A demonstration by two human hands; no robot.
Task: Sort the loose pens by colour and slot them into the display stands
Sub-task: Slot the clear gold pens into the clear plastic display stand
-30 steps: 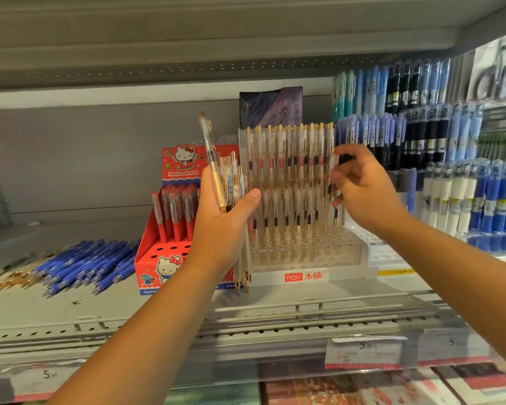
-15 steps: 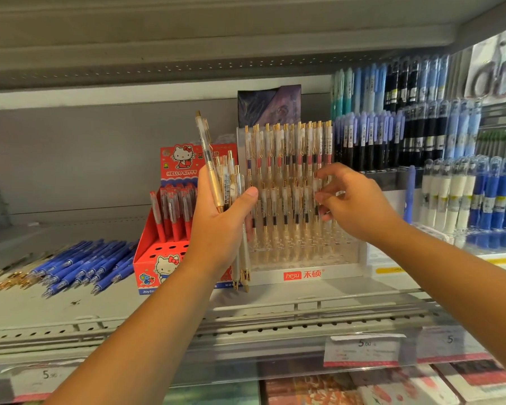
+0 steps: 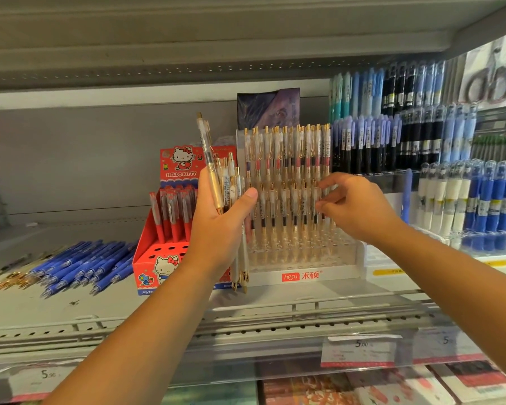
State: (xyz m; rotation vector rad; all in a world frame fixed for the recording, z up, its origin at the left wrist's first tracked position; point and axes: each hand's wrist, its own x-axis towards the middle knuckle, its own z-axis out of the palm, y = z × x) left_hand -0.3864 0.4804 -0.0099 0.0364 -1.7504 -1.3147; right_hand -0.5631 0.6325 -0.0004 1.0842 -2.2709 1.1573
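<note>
Blue pens lie beside a red box. My left hand grips clear gold-tipped pens; my right hand pinches a pen in the stand.

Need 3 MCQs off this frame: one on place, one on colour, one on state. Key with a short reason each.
1. Where do the loose blue pens lie?
A. flat on the shelf, left of the Hello Kitty box
B. on the floor
C. hung from a hook

2. What colour is the Hello Kitty box?
A. green
B. red
C. black

3. What is the left hand doing?
A. resting flat and empty
B. gripping a bundle of clear gold-trimmed pens
C. holding a price tag

Key
1 A: the blue pens lie in a loose heap on the bare shelf beside the box's left side.
2 B: the box's front and header card are red.
3 B: thumb and fingers curl round the bundle, which is held upright.
</note>
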